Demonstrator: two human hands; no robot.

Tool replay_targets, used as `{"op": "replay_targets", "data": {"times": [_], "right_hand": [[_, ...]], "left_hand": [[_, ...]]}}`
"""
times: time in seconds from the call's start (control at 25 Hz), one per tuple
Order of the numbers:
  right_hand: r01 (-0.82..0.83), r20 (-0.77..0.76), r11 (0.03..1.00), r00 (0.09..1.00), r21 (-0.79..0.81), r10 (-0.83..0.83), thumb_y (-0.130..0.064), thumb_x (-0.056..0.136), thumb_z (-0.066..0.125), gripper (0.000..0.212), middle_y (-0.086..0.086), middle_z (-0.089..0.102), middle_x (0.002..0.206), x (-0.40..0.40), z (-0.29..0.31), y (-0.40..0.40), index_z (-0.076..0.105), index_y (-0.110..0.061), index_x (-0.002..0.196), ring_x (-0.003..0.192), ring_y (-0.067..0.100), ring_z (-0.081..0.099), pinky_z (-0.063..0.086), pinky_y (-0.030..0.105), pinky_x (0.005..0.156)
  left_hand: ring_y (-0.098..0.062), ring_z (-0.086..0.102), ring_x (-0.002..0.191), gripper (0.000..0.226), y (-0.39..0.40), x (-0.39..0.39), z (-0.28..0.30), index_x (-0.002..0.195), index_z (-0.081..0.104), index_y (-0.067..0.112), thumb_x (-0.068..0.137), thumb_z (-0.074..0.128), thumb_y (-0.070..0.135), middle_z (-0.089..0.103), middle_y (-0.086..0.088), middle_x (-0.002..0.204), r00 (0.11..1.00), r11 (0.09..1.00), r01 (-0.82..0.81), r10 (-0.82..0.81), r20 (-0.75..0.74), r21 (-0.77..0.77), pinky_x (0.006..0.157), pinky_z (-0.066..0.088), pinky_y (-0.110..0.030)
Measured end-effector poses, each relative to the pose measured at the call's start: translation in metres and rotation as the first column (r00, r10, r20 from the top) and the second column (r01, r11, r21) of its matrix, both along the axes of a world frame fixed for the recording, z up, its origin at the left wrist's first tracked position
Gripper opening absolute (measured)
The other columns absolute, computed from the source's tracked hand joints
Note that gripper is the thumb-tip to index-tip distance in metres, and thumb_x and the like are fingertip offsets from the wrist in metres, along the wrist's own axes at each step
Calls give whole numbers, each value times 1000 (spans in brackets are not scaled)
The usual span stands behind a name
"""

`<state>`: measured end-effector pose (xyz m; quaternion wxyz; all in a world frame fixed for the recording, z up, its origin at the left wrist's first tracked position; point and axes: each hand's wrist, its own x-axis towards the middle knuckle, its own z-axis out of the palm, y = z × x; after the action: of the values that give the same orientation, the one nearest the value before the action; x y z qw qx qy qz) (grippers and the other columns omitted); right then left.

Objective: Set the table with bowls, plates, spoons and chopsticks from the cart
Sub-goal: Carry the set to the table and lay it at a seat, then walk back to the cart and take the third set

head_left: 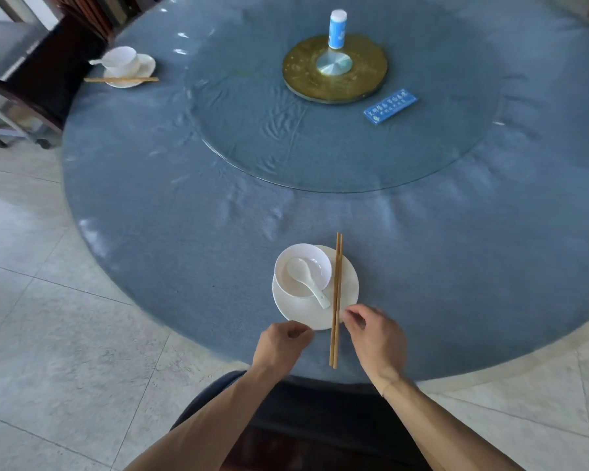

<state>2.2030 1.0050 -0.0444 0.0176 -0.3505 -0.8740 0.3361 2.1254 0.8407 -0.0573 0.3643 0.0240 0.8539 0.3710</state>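
Pale floor tiles are surrounding a round tabletop (150, 198) that is wearing a blue cloth, with a glass turntable (320, 147) at its centre carrying a brass disc (335, 68), a blue and white canister (337, 28) and a blue card (390, 106).

From the head camera, one place setting is sitting at the near edge: a white plate (349, 283) carrying a white bowl (302, 270) on its left part, a white spoon (306, 277) lying in the bowl with its handle reaching over the rim, and a pair of wooden chopsticks (336, 300) lying across the plate's right side, their near ends overhanging onto the cloth. A second setting (126, 67) is sitting at the far left edge.

The left hand (281, 345) is hovering just beside the plate's near rim, fingers curled and holding nothing. The right hand (376, 338) is hanging just right of the chopsticks, fingers loosely bent and empty, fingertips near the plate's rim.

The crockery is looking stiff, smooth and breakable, so taking the plate by its rim is seeming wisest. The chopsticks are looking light and prone to rolling; pinching them together near their near ends should be steadying them.
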Motion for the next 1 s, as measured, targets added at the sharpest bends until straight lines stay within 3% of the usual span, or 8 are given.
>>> {"op": "replay_targets", "data": {"times": [0.08,0.24,0.4,0.52,0.68,0.84,1.0], "right_hand": [[-68,-41,992,996,106,73,-35,89,68,11,-6,70,84,2,13,9,75,-26,90,78,17,65,54,33,63],[-213,-155,946,954,247,255,-25,84,75,5,-4,73,80,-12,47,14,77,-20,85,73,24,66,51,32,63],[-415,-191,866,860,278,473,-26,86,73,10,-6,76,94,-53,76,-20,78,-23,94,85,22,70,54,34,73],[-613,-106,748,751,254,652,-39,93,61,22,-9,73,108,-89,86,-66,75,-29,108,104,17,66,47,31,85],[-763,-26,597,611,248,791,-50,95,50,32,-13,69,117,-126,90,-140,69,-35,116,109,14,63,46,28,86],[-840,-6,487,500,239,866,-48,96,48,32,-8,70,110,-163,93,-231,69,-33,115,106,16,62,46,29,85],[-880,-6,432,439,199,898,-46,96,49,30,-7,70,111,-197,93,-332,70,-32,112,107,16,60,45,31,86]], "left_hand": [[1,58,58,16,-11,-4,10,70,70,38,84,65,44,67,19,63,998,1000,-9,8,-70,-20,57,44,-14],[23,56,66,15,-42,-16,38,69,68,46,84,69,43,61,40,62,975,997,-79,73,-212,-23,59,41,-1],[27,55,68,7,-88,-33,59,78,75,37,84,73,35,64,36,65,936,986,-162,165,-310,37,63,38,3],[20,57,76,9,-134,-46,71,93,79,24,86,75,29,70,21,82,898,974,-215,225,-379,70,66,37,5],[12,62,80,11,-205,-62,80,96,79,23,86,76,24,74,14,89,856,948,-305,316,-410,95,69,41,1],[-1,70,84,12,-288,-77,88,97,79,27,85,76,27,77,9,95,826,925,-369,369,-425,86,79,52,-20],[-9,70,89,15,-385,-95,91,101,77,27,87,73,29,76,4,98,811,911,-408,393,-433,61,86,54,-28]]}}
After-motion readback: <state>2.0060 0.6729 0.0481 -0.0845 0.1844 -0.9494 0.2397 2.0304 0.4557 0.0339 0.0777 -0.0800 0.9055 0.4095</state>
